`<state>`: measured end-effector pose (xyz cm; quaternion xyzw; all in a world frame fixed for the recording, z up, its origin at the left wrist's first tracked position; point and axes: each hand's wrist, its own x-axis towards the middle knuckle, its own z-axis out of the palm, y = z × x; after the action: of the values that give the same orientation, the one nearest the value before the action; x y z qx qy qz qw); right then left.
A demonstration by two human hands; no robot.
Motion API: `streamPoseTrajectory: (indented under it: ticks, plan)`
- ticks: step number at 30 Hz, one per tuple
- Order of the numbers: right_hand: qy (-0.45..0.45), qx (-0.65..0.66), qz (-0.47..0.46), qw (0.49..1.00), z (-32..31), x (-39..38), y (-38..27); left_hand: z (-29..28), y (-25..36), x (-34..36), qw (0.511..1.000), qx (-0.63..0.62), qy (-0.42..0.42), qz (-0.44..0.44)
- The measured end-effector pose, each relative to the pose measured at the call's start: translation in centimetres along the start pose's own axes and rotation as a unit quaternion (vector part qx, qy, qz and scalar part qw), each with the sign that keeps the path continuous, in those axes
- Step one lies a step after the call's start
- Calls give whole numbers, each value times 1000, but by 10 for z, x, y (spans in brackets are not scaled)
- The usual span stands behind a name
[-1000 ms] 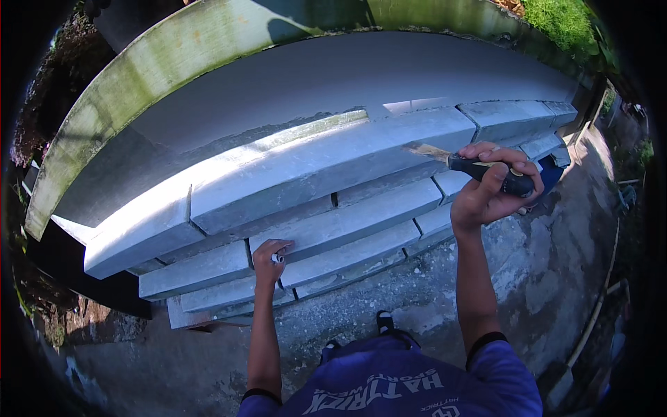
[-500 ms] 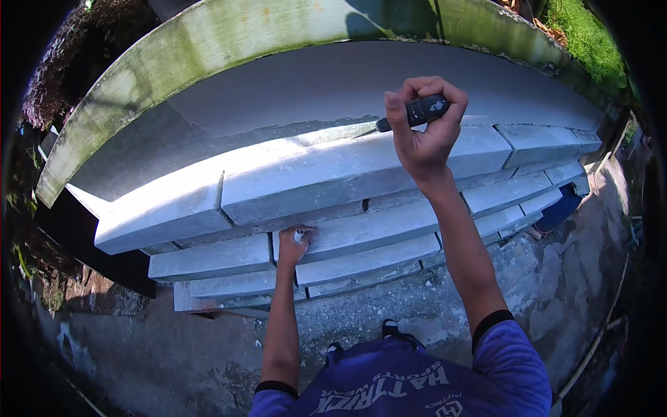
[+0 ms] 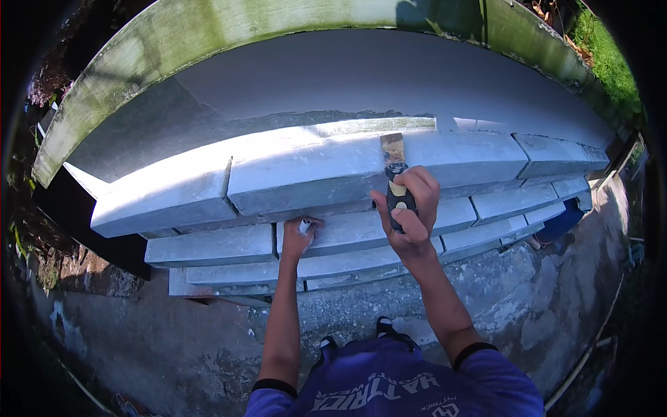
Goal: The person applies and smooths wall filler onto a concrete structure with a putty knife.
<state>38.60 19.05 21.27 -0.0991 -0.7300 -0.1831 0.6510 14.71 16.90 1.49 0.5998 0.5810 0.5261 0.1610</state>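
My right hand (image 3: 410,215) grips a scraper (image 3: 392,156) by its black-and-cream handle, its flat, stained blade pointing up over the top course of pale concrete blocks (image 3: 319,181). Below that course, my left hand (image 3: 297,236) is closed around a small white cylindrical object (image 3: 305,226), resting against the middle row of blocks (image 3: 354,229). The blocks form curved, stepped courses with dark gaps between them. Whether the blade touches the top block is hard to tell.
A mossy, curved concrete rim (image 3: 271,28) arches behind a smooth grey recessed surface (image 3: 347,76). A blue object (image 3: 556,219) sits at the blocks' right end. Weathered concrete ground (image 3: 507,292) surrounds my sandalled feet. A long pole (image 3: 594,337) lies at the right; greenery (image 3: 611,66) grows behind.
My right hand rose and moved left, then came down, turning the scraper from pointing left to pointing up. My left hand stays closed on the white object at the blocks; the view has shifted slightly.
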Motion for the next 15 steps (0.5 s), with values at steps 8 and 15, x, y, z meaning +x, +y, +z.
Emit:
streamPoseTrajectory:
  ticks: [8,15]
  plan:
    - [34,9,34,999,45,-14,-34,8,18,1,996,15,52,69]
    - [36,62,94,993,76,-5,-77,8,-7,0,995,27,74,55]
